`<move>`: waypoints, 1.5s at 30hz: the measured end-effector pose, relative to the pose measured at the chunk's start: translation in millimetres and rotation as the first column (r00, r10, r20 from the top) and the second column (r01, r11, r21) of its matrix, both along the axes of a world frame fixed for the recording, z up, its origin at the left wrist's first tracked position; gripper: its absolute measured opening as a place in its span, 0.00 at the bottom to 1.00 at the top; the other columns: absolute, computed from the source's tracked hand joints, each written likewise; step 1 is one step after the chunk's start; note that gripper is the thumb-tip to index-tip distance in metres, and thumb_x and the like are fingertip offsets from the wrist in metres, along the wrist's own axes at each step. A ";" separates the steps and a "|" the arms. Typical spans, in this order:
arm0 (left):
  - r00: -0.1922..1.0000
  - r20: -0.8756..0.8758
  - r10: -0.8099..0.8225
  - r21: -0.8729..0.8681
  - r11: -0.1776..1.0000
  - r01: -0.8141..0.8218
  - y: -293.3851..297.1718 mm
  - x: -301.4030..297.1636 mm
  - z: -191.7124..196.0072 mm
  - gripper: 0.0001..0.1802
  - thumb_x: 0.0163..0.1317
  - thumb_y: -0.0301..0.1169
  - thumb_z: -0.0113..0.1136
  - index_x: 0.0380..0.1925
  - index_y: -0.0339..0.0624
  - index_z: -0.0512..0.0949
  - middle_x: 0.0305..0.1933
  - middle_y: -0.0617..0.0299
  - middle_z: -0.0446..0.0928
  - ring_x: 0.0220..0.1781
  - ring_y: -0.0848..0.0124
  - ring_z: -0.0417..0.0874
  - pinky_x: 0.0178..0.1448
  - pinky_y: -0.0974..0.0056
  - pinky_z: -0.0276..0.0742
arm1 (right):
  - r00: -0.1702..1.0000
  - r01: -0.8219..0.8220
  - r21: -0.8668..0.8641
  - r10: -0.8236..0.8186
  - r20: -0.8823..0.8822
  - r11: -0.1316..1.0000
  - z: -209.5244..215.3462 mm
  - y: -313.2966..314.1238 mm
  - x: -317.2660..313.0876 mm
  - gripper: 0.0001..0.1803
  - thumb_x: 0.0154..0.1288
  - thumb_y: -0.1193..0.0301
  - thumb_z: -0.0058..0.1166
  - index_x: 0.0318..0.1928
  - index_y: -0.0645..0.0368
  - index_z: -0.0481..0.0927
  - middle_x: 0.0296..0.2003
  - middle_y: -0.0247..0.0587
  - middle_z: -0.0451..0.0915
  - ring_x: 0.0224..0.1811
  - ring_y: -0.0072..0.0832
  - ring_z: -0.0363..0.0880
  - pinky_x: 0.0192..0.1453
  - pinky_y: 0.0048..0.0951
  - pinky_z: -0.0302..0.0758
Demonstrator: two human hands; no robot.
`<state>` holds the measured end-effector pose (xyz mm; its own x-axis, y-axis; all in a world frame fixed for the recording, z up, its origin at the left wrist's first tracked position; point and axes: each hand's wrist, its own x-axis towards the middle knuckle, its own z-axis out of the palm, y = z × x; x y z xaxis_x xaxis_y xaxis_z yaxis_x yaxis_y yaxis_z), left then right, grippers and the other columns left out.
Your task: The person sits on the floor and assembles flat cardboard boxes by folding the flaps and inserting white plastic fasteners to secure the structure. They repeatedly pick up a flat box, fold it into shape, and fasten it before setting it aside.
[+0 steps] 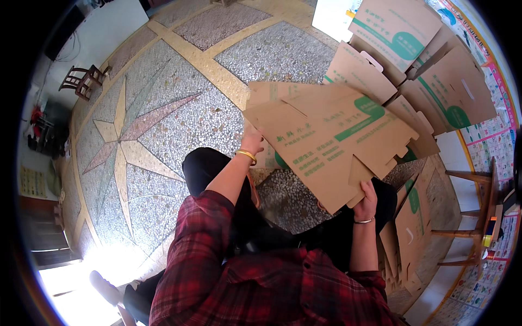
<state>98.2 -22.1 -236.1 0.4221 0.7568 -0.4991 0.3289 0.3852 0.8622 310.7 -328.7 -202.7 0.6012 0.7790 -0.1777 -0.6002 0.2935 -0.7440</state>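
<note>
A large flattened cardboard box with green printing is held at a slant over my knees. My right hand, with a bracelet at the wrist, grips a flap at its near right corner, fingers closed. At the left edge of the same box, my left hand, with a gold-coloured bangle, is closed on the cardboard; part of its fingers is hidden. Beneath it lies another piece of cardboard, mostly covered by the held one. Cut notches show along the held box's right side.
Several opened cardboard boxes stand at the far right. More flat cardboard leans beside my right leg. A wooden stool is by the right wall, and a small wooden chair at the far left. The floor is speckled stone.
</note>
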 end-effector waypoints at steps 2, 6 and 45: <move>0.866 0.287 0.409 -0.275 0.901 -0.334 7.2 -4.5 3.7 0.18 0.63 0.36 0.43 0.51 0.41 0.66 0.60 0.50 0.63 0.54 0.61 0.72 0.51 0.48 0.70 | 1.000 -0.020 0.032 0.020 0.016 0.999 5.0 -3.0 -3.3 0.28 0.60 0.75 0.44 0.61 0.66 0.57 0.58 0.47 0.65 0.59 0.39 0.66 0.62 0.37 0.64; 0.625 0.595 0.505 -0.417 0.859 -0.297 24.4 -15.6 -11.6 0.27 0.63 0.44 0.48 0.56 0.38 0.62 0.54 0.54 0.71 0.53 0.63 0.73 0.53 0.54 0.71 | 0.995 -0.083 0.071 0.078 0.068 0.994 11.6 -8.7 -2.2 0.30 0.58 0.74 0.48 0.61 0.66 0.58 0.58 0.46 0.65 0.59 0.39 0.66 0.62 0.37 0.63; 0.779 0.620 0.098 0.267 0.907 -0.326 -25.6 -12.1 81.8 0.10 0.61 0.31 0.56 0.38 0.37 0.77 0.39 0.60 0.79 0.40 0.71 0.79 0.44 0.69 0.74 | 0.859 -0.203 -0.416 0.365 0.359 0.887 35.4 73.8 1.1 0.33 0.65 0.55 0.45 0.62 0.63 0.58 0.54 0.45 0.70 0.54 0.30 0.71 0.51 0.33 0.71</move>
<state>86.1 -47.6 -154.3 0.3495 0.9321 0.0950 -0.3317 0.0282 0.9430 311.8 -254.9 -167.3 0.4418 0.8598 -0.2561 -0.2251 -0.1701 -0.9594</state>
